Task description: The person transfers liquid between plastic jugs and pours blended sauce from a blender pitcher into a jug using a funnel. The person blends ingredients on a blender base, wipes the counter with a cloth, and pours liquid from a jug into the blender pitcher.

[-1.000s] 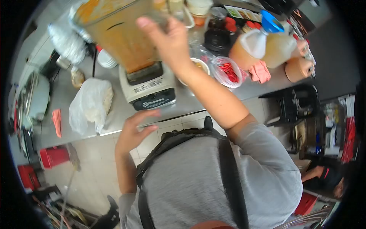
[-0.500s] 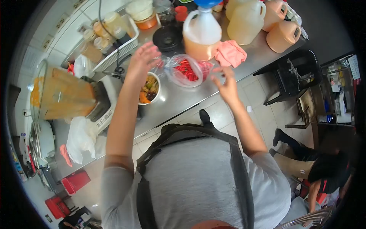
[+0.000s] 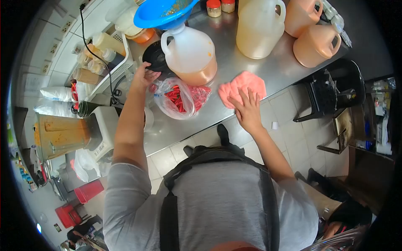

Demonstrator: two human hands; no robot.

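My right hand (image 3: pixel 248 112) lies with spread fingers on a crumpled pink cloth (image 3: pixel 247 85) on the steel counter (image 3: pixel 228 69). My left hand (image 3: pixel 146 75) is at the lower left edge of a round black lid (image 3: pixel 155 57), thumb and fingers apart; whether it grips the rim is unclear. Between the hands stands an open plastic bag of red chillies (image 3: pixel 178 100). Behind the bag is a jug of orange liquid (image 3: pixel 194 58) with a blue funnel (image 3: pixel 163 14) on top. A white container (image 3: pixel 148 119) is partly hidden by my left forearm.
A blender (image 3: pixel 71 134) with orange residue stands at the left. Bottles fill a white basket (image 3: pixel 111 73) by the wall. A yellowish jug (image 3: pixel 259 31) and orange jugs (image 3: pixel 314 46) are at the back right. A black chair (image 3: pixel 331 92) and people are beyond the counter.
The view has shifted right along the counter. My left hand left the blender jar and moved to the black lid. My right hand came down onto the cloth, which is now spread flatter.
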